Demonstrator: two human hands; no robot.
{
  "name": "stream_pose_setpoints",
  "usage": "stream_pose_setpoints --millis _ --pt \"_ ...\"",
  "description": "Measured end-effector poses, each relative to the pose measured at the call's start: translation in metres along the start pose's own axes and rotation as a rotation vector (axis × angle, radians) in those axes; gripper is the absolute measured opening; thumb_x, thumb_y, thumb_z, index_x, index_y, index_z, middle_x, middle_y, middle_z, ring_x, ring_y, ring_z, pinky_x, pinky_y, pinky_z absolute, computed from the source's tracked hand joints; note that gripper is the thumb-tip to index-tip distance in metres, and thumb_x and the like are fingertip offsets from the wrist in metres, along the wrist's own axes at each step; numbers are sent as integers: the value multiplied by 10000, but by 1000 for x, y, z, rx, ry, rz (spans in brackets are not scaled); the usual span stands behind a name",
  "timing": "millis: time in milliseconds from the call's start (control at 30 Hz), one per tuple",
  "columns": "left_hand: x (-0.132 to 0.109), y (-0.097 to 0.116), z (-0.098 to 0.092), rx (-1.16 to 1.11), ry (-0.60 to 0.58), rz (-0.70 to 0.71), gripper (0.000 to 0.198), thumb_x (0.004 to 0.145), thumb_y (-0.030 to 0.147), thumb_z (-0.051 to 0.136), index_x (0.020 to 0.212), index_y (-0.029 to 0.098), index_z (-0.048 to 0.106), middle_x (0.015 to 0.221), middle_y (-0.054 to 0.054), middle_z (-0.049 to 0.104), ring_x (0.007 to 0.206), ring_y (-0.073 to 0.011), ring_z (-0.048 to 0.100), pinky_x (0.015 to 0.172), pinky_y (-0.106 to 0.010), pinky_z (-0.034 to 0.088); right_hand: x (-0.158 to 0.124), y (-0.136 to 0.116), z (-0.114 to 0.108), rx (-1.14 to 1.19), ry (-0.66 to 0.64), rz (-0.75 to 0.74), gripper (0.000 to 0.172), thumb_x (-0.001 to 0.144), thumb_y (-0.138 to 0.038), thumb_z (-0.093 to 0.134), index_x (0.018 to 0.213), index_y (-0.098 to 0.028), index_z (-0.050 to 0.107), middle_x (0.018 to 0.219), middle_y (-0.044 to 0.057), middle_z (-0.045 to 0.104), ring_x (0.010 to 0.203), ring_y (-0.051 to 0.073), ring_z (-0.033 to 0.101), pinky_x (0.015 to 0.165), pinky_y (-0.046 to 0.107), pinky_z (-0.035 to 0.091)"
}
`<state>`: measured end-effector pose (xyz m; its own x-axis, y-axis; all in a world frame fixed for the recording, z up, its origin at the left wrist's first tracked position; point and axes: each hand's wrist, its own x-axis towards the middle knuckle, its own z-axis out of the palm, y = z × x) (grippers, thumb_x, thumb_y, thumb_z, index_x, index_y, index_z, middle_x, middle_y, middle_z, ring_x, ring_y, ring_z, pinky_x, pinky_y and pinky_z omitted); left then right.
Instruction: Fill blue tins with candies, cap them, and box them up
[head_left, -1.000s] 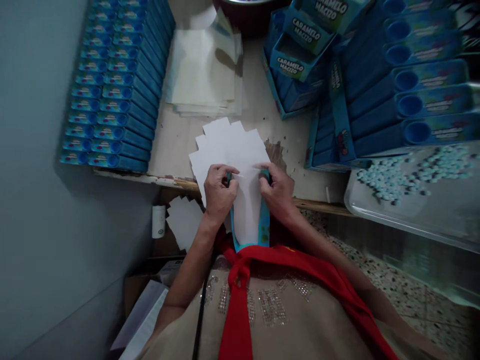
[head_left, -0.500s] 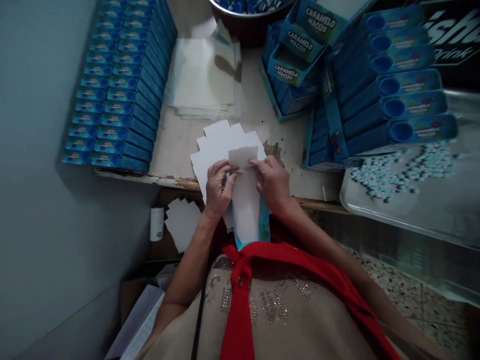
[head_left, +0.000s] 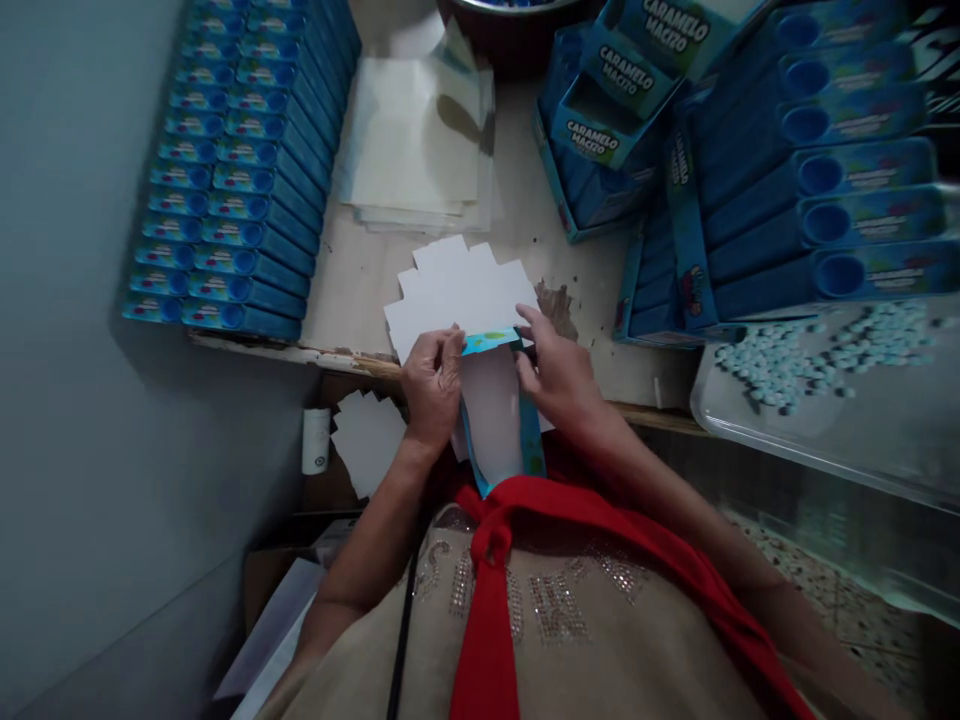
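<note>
A partly folded cardboard box [head_left: 491,410], white inside and blue with green spots outside, lies against my lap with its near end by the red apron. Its far end flap [head_left: 490,341] stands folded up, showing the blue printed side. My left hand [head_left: 435,385] is closed on the left corner of that flap, thumb and forefinger pinched. At the right corner, my right hand [head_left: 556,365] has its forefinger and thumb apart, touching the box edge. Beyond the box, white die-cut cardboard blanks [head_left: 457,285] lie fanned on the table edge.
Stacked blue boxes [head_left: 247,180] stand at left, with more blue boxes [head_left: 825,220] and caramel display boxes [head_left: 600,130] at right. Cream sheets [head_left: 412,150] lie behind the blanks. A clear tray [head_left: 795,430] holds small wrapped candies. Below left are a white cylinder [head_left: 316,440] and more blanks [head_left: 367,440].
The far flap has been folded, so its blue printed side shows instead of white. My right hand's fingers have spread from a pinch. The view has shifted slightly.
</note>
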<state>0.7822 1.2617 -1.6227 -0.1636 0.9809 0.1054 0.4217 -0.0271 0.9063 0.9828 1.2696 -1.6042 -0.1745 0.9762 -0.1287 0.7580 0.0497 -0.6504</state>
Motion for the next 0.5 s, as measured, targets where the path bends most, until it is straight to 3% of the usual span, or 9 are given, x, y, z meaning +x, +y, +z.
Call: stream_pose_setpoints --millis 133,233,333,500 --pt "29 0 -14 97 -253 -1 223 969 314 849 1163 210 809 1155 -88 831 1056 -230 795 952 -364 660 32 2 -25 12 -225 -88 462 1115 -282 492 1496 -155 721 1248 151 820 1088 272 778 937 368 593" --pt "49 2 -16 368 -384 99 171 902 227 883 1072 222 866 1097 -93 818 1009 -259 777 911 -391 640 59 -4 -29 -230 -297 -192 316 1060 -353 663 1242 -183 858 1177 144 806 1023 266 753 880 343 551" --pt "61 7 -9 624 -424 159 53 873 231 905 887 223 854 957 -91 784 846 -272 741 773 -409 584 76 -16 -24 -440 -325 -278 212 1001 -337 737 1066 -208 892 1053 125 817 911 265 726 778 345 515" --pt "70 19 -2 835 -468 223 47 863 219 837 822 234 820 883 -82 773 777 -281 728 671 -388 474 84 -41 -24 -618 -402 -300 280 1053 -293 667 1142 -142 885 1124 200 847 991 335 788 808 383 541"
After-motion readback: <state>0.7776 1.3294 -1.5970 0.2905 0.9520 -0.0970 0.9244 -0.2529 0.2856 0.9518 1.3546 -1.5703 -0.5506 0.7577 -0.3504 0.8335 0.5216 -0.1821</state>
